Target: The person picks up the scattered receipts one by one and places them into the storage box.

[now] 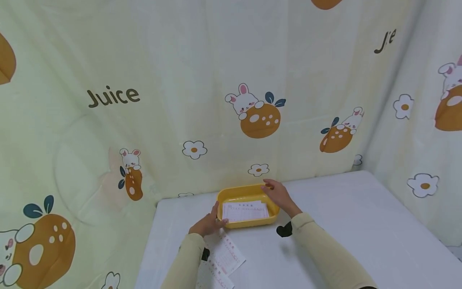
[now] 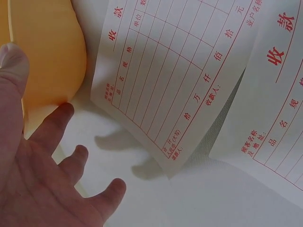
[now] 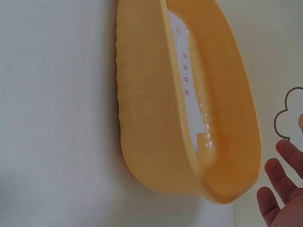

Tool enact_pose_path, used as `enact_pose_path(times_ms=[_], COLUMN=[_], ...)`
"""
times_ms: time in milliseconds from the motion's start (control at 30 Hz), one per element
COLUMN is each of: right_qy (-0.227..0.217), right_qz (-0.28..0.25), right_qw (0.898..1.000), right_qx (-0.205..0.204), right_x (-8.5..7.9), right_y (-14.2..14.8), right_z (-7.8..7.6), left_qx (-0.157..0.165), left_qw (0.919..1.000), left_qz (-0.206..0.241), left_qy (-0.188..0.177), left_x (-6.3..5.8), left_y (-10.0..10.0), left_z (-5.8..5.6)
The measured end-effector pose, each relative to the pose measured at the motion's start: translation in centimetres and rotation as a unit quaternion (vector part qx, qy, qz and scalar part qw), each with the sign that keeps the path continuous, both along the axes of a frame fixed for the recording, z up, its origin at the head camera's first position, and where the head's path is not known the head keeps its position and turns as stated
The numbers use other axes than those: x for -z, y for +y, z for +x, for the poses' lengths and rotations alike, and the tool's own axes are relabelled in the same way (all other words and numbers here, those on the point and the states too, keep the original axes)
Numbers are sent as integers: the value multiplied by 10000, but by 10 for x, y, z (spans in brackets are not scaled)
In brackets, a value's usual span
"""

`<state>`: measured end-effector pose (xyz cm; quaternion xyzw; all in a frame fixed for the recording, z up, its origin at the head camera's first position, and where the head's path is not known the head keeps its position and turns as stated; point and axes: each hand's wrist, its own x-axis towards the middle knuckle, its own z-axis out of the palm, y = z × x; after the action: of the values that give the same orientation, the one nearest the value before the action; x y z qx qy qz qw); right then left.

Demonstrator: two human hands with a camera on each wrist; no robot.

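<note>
A shallow yellow plastic tray (image 1: pixel 249 224) stands at the back of the white table, with several printed paper forms (image 1: pixel 245 212) lying inside it. My left hand (image 1: pixel 208 223) holds the tray's left end: in the left wrist view the thumb (image 2: pixel 13 66) lies over the rim and the index fingertip meets the outer wall, while the other fingers spread away. Beyond the opposite end, my right hand (image 1: pixel 279 196) hovers by the far right corner. Its fingers (image 3: pixel 279 177) are spread and loosely bent, beside the rim with nothing in them.
Loose receipt forms with red print (image 1: pixel 227 255) lie on the table (image 1: pixel 325 224) in front of the tray, partly under the left forearm. Right behind the tray hangs a cream curtain (image 1: pixel 187 100) with rabbit and orange prints. A second curtain section closes the right side.
</note>
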<state>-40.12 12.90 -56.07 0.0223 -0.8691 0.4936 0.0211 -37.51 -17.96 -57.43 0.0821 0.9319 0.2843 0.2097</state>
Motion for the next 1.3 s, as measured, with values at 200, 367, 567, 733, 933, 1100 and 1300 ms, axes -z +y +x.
enact_pose_path(times_ms=[200,367,567,733,933,1100,1300], right_qy=[6,-74,26,161,134,-11,-304], right_qz=[-21,-136,-133,-292,-712,-1035,-990], right_qw=[10000,9999,9999,9994,9974,9945,9932], right_qx=[5,16,30,60,-25,-165,-525], right_x=[-1,-3,2,6,7,13,39], right_y=[-1,-3,-7,-10,-21,-36,-51], right_z=[3,10,18,29,51,70,99], left_qx=[46,35,-19,-67,-53,-64,-130], left_qw=[10000,10000,9999,9998,9999,9999,9997], left_qz=[-32,-33,-165,-201,-73,-2,-52], left_qy=[32,2,-16,-50,-103,-148,-219], left_x=[3,1,2,1,-1,0,3], left_y=[-1,0,1,2,0,-1,0], left_z=[-2,0,0,1,2,0,-3])
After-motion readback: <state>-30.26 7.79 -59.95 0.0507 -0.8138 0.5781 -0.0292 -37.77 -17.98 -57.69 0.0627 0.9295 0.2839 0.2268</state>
